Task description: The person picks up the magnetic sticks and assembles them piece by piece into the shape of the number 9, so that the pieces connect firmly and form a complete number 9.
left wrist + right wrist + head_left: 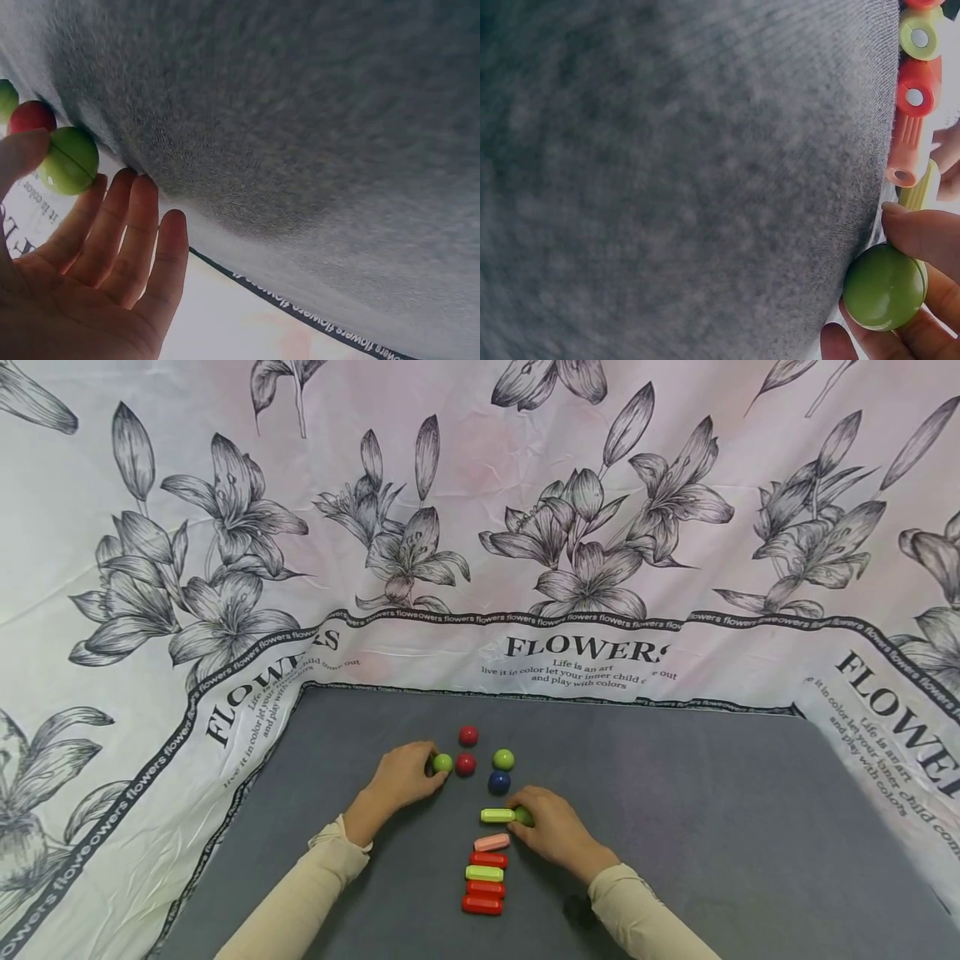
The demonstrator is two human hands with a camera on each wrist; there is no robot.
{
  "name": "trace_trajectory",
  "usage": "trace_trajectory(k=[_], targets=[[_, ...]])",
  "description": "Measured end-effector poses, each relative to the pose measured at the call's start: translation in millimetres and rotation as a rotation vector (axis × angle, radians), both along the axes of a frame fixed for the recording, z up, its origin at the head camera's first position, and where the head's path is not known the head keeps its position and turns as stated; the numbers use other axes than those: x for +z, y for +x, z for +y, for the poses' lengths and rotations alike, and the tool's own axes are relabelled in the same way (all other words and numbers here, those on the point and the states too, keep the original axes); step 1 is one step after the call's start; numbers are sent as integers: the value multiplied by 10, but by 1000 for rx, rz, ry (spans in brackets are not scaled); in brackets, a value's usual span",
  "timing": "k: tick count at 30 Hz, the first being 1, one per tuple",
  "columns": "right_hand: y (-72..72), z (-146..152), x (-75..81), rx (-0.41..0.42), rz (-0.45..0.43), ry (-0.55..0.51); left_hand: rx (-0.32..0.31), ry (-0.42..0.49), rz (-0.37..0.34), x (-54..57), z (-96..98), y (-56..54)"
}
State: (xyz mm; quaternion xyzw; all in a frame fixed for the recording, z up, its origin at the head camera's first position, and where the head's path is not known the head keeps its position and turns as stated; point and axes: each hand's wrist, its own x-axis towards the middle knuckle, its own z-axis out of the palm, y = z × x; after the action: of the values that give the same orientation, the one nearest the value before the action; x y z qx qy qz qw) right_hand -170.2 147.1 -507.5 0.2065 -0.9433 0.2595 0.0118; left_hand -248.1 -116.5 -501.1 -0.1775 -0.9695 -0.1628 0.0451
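Observation:
My left hand [406, 775] pinches a shiny green ball [69, 160] between thumb and fingertips, the other fingers spread out. Just right of it lies a red ball [466, 765], with a second red ball [468, 736] behind. My right hand [555, 828] holds another green ball [885, 287] between its thumb and fingers, low over the grey surface. A yellow-green stick-shaped piece [497, 816] lies at that thumb's tip, its end close to the ball; whether they touch I cannot tell. Beyond this hand sit a blue ball [499, 782] and a third green ball [504, 759].
Toward the front, a column of short stick-shaped pieces runs down the grey tabletop [675, 810]: pink [492, 842], red [489, 859], yellow-green [484, 873], then two more red ones [482, 905]. A flower-printed cloth [420, 647] borders the table at the back and sides.

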Motion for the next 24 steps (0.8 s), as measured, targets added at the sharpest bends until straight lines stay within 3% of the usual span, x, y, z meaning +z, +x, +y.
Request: trace_trajectory(k=[9, 18, 24], targets=[[-3, 14, -6, -6, 2, -6, -51, 19, -21, 26, -3, 241], [15, 8, 0, -14, 18, -6, -123, -7, 9, -66, 111, 470], [13, 0, -6, -27, 16, -8, -159, -12, 1, -32, 198, 569]])
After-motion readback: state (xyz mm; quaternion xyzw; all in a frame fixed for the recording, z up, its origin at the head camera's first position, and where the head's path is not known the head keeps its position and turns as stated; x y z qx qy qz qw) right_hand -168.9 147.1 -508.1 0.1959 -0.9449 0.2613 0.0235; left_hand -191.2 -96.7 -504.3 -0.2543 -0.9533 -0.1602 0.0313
